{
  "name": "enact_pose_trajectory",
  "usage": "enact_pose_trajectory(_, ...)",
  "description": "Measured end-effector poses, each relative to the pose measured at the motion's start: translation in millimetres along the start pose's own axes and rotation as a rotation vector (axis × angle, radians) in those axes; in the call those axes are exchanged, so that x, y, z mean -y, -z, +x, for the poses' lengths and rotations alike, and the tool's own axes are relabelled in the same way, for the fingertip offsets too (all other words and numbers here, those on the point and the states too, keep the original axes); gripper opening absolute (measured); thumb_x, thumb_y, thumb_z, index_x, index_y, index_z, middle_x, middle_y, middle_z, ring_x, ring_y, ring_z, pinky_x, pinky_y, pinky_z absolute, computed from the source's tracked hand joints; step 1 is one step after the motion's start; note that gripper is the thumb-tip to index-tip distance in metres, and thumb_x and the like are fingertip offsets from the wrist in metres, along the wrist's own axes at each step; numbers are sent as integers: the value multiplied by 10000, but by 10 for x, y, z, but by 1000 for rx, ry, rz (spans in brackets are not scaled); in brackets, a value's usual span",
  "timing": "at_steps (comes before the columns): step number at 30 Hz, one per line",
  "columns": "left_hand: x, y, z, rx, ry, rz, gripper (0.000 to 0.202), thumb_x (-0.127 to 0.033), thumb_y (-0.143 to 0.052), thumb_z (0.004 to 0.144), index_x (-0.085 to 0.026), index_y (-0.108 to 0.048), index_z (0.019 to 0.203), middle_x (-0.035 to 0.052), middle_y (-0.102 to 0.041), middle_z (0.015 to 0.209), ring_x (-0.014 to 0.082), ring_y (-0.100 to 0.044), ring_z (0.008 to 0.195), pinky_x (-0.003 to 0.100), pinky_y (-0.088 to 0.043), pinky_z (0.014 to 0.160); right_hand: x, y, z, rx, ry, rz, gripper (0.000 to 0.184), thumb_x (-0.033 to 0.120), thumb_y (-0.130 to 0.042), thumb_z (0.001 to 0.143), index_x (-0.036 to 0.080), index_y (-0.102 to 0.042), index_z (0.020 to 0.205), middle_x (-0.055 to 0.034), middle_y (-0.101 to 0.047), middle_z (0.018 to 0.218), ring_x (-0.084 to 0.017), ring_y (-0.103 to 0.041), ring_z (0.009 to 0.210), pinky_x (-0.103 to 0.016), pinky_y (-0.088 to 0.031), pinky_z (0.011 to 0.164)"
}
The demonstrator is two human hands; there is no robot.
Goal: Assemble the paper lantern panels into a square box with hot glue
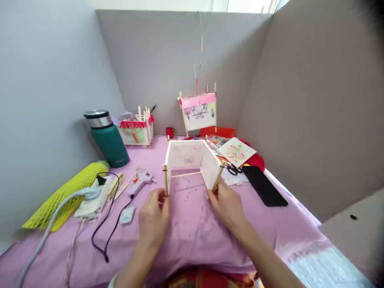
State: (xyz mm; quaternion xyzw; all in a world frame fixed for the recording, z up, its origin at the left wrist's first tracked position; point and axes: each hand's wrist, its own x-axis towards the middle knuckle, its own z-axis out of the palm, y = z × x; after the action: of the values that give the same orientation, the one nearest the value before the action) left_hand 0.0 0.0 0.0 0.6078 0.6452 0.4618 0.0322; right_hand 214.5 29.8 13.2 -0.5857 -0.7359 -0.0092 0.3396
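A lantern frame (185, 151) of white panels and wooden sticks stands on the pink cloth, its near side without a panel. A thin stick (186, 174) spans its inside near the middle. My left hand (154, 214) grips the foot of the near left post (165, 180), thumb and fingers closed around it. My right hand (228, 202) holds the near right post (219, 176) low down, and that post leans outward to the right. The fingertips behind both posts are partly hidden.
Left are a hot glue gun (141, 183), power strip (93, 202), cables, yellow mesh (66, 192) and a teal bottle (108, 140). Right lie scissors (234, 169), a black phone (264, 186) and a drawn card (237, 152). A finished-looking lantern (199, 114) hangs behind; a stick-filled box (135, 134) stands back left.
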Motion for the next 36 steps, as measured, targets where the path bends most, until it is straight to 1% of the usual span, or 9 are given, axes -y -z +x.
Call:
enact_pose_trajectory(8, 16, 75, -49, 1, -2, 68, 132, -256, -537, 825, -197, -581, 935, 14, -644, 818, 170, -613, 660, 292, -465, 643, -68, 32, -49, 26, -34, -12, 379, 224, -521, 860, 170, -480, 1233, -75, -699, 905, -233, -669, 813, -295, -455, 679)
enact_pose_trajectory(16, 44, 85, -75, 27, -6, 111, 147, -253, -518, 820, -188, -587, 932, 29, -656, 803, 195, -618, 706, 310, -458, 681, -112, -14, -113, 75, -74, 37, 158, 267, -527, 865, 195, -558, 1003, -53, -682, 859, -220, -651, 774, -297, -434, 646)
enact_pose_trajectory(20, 66, 90, -77, 45, 42, 64, 164, -268, -537, 806, -185, -586, 939, 28, -655, 799, 188, -617, 704, 302, -461, 680, -118, 75, -206, -125, -106, 146, 369, 376, -572, 855, 179, -514, 1162, -51, -673, 885, -197, -627, 717, -308, -448, 650)
enact_pose_trajectory(23, 80, 87, -74, 60, 62, 45, 161, -286, -540, 807, -191, -584, 930, 25, -663, 798, 186, -619, 701, 299, -461, 677, 37, 208, -282, -271, -71, 304, 226, 348, -536, 884, 184, -570, 1036, -38, -653, 822, -166, -600, 677, -296, -452, 651)
enact_pose_trajectory(24, 83, 86, -73, 60, 63, 50, 158, -289, -540, 808, -193, -584, 925, 24, -666, 796, 188, -622, 702, 300, -459, 676, 125, 238, -284, -237, -53, 393, 167, 321, -512, 899, 196, -587, 981, -32, -650, 815, -157, -601, 686, -289, -456, 662)
enact_pose_trajectory(27, 85, 88, -74, 66, 58, 64, 142, -290, -529, 813, -199, -587, 905, 21, -674, 795, 191, -632, 712, 301, -453, 679, 415, 193, -179, 50, -98, 700, 181, 288, -462, 917, 225, -618, 984, -30, -664, 895, -144, -632, 741, -285, -485, 705)
enact_pose_trajectory(31, 89, 98, -81, 85, 57, 58, 144, -308, -515, 821, -204, -592, 884, 19, -675, 788, 195, -639, 717, 302, -452, 680, 632, -154, 106, 382, -401, 1006, 388, 250, -508, 835, 244, -536, 1222, -99, -584, 1187, -156, -663, 756, -231, -474, 485)
enact_pose_trajectory(33, 100, 99, -82, 81, 52, 55, 149, -316, -511, 823, -206, -592, 881, 19, -674, 786, 196, -641, 716, 301, -453, 680, 647, -331, 213, 398, -497, 1087, 456, 224, -522, 794, 214, -510, 1250, -129, -550, 1232, -163, -663, 767, -203, -441, 424)
enact_pose_trajectory(36, 119, 92, -80, 84, 35, 54, 146, -318, -507, 825, -209, -587, 879, 20, -672, 789, 194, -640, 714, 298, -454, 680, 627, -479, 279, 349, -511, 1134, 443, 203, -523, 768, 180, -525, 1211, -129, -568, 1202, -158, -656, 779, -192, -444, 421)
